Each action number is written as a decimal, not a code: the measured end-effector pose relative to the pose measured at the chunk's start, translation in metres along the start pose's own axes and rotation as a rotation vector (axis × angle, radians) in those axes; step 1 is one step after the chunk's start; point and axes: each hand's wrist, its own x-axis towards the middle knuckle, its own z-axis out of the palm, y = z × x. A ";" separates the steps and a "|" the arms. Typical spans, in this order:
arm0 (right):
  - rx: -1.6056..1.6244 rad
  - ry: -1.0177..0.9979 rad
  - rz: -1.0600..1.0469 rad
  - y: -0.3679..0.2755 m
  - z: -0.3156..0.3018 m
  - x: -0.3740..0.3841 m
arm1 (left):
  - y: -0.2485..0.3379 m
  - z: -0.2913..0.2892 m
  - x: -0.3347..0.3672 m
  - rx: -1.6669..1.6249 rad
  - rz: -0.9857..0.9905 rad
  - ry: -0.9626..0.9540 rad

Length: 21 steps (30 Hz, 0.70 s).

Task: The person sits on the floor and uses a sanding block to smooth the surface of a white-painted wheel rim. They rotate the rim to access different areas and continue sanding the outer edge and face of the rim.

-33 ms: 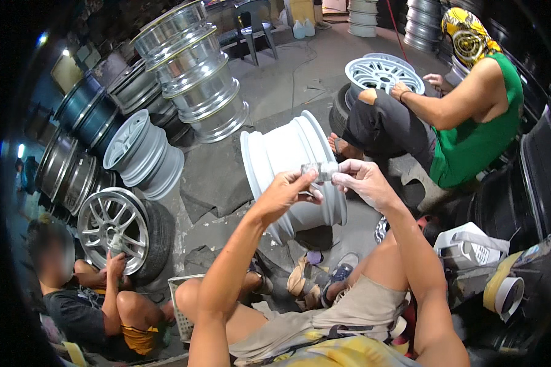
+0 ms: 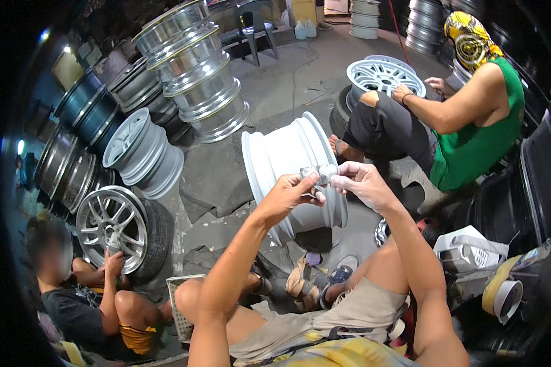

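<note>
Both my hands are raised in front of me, fingertips meeting at a small, flat grey piece (image 2: 319, 174) dusted with white, perhaps a scrap of sandpaper. My left hand (image 2: 296, 192) pinches its left end between thumb and fingers. At its other end, my right hand (image 2: 362, 185), whitened with powder on the fingers, pinches too. Right behind them a white wheel rim (image 2: 280, 150) lies on its side on the floor, barrel toward me. My hands overlap its right part in the picture; whether they touch it I cannot tell.
At right a person in green (image 2: 480, 128) works on a pale spoked wheel (image 2: 382, 74). Another person (image 2: 79, 306) at lower left handles a silver wheel (image 2: 113, 229) with a tyre. Stacked rims (image 2: 193, 73) rise behind. A white plastic container (image 2: 468, 248) stands right of my knee.
</note>
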 end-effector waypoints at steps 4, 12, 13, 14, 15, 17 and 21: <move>-0.143 0.102 -0.022 -0.002 0.016 0.033 | -0.050 -0.065 0.027 0.063 0.156 0.211; -1.017 0.476 -0.108 0.078 -0.012 0.182 | -0.041 -0.113 0.063 1.180 0.655 0.732; -1.054 0.482 -0.064 0.080 -0.008 0.190 | -0.049 -0.113 0.067 1.348 0.621 0.714; -1.090 0.489 -0.020 0.081 -0.006 0.197 | -0.057 -0.113 0.071 1.516 0.583 0.692; -1.077 0.440 0.013 0.082 -0.005 0.200 | -0.069 -0.107 0.072 1.557 0.558 0.748; -1.087 0.446 0.031 0.077 -0.008 0.200 | -0.087 -0.086 0.073 1.633 0.525 0.857; -1.076 0.447 0.047 0.082 -0.017 0.215 | -0.107 -0.079 0.063 1.670 0.473 0.844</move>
